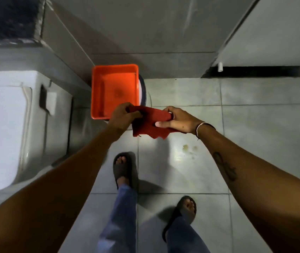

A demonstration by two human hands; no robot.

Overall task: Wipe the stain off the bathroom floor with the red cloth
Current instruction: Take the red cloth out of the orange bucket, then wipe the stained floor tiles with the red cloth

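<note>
The red cloth [150, 123] hangs in the air between both hands, just in front of the orange tub. My left hand [122, 115] pinches its left corner and my right hand [179, 119] grips its right edge. Below and to the right, a yellowish stain [186, 148] with small droplets marks the grey tiled floor [255, 134], beside a bright reflection.
An orange square tub [115, 90] holding some water stands on a white round base against the wall. A white toilet [8, 128] fills the left side. My feet in dark slides [122, 168] stand on the tiles. A grey door [273, 33] is at the upper right.
</note>
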